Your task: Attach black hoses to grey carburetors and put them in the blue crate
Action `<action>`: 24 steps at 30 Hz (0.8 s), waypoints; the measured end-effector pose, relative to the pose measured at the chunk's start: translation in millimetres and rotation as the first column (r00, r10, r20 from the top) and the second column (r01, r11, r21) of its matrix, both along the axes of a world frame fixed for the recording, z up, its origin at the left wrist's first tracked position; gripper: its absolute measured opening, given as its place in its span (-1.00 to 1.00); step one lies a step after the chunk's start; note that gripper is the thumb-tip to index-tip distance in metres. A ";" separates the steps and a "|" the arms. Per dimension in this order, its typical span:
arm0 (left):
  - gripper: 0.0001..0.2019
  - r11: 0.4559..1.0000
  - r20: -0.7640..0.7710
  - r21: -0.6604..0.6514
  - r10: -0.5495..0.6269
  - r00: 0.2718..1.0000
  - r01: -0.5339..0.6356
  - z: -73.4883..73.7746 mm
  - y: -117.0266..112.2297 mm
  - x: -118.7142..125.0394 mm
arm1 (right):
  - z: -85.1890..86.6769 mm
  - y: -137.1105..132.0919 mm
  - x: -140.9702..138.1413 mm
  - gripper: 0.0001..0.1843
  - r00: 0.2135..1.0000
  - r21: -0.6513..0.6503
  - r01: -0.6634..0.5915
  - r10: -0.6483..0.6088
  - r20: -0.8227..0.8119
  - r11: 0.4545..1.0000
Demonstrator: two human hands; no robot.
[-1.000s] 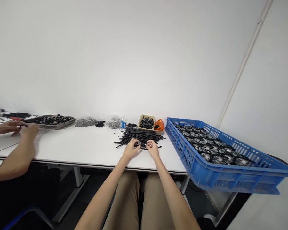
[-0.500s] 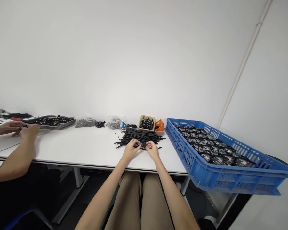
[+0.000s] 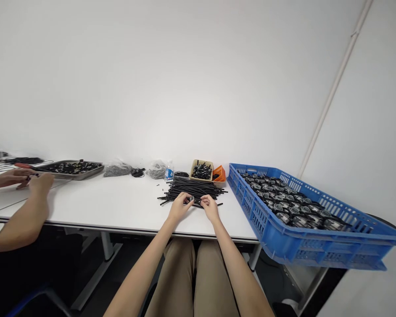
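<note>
My left hand [image 3: 180, 206] is closed on a small round part [image 3: 192, 199] with a grey face and dark rim, held between thumb and fingers. Close to its right, my right hand [image 3: 209, 207] pinches at something small and dark, too small to name. Both hands are over the front edge of a pile of black tubes [image 3: 191, 187] lying crosswise on the white table [image 3: 119, 202]. Behind the pile, a cream basket [image 3: 193, 172] holds several black parts with round grey ends.
An orange basket [image 3: 220, 173] and a water bottle [image 3: 169, 171] stand behind the tubes. At right is a blue crate [image 3: 251, 207] of round black-and-grey parts. Plastic bags [image 3: 117, 169] and a metal tray [image 3: 86, 174] are further left, where another person's hands [image 3: 41, 181] work.
My hands stay almost in place, with only a slight shift around the small round part. The other person's hands at left also barely move.
</note>
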State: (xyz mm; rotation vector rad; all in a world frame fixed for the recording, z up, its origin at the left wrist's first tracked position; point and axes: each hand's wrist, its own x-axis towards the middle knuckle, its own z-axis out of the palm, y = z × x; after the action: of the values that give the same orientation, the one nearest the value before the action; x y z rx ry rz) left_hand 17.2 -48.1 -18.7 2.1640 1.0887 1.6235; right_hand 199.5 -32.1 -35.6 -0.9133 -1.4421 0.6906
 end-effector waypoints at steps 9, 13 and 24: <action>-0.85 1.000 0.034 -0.017 -0.007 0.999 0.007 0.2 2.2 -0.4 | 1.6 -0.6 0.0 -0.85 1.000 0.003 -0.011 0.011 -0.011 1.000; -0.82 0.999 0.077 -0.033 -0.011 0.997 0.013 -0.7 5.0 -0.6 | 3.0 -2.4 -0.3 -0.85 1.000 -0.003 -0.019 0.019 -0.018 1.000; -0.66 0.987 0.220 -0.147 -0.034 0.975 0.067 -3.8 11.5 -2.2 | 5.4 -4.4 0.1 -0.84 0.999 -0.003 -0.029 0.029 -0.032 1.000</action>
State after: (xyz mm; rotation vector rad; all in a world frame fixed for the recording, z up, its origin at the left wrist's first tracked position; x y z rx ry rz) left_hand 15.0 -36.6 -22.5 1.8524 1.0470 1.6489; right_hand 199.6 -36.5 -30.2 -0.8819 -1.4283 0.7266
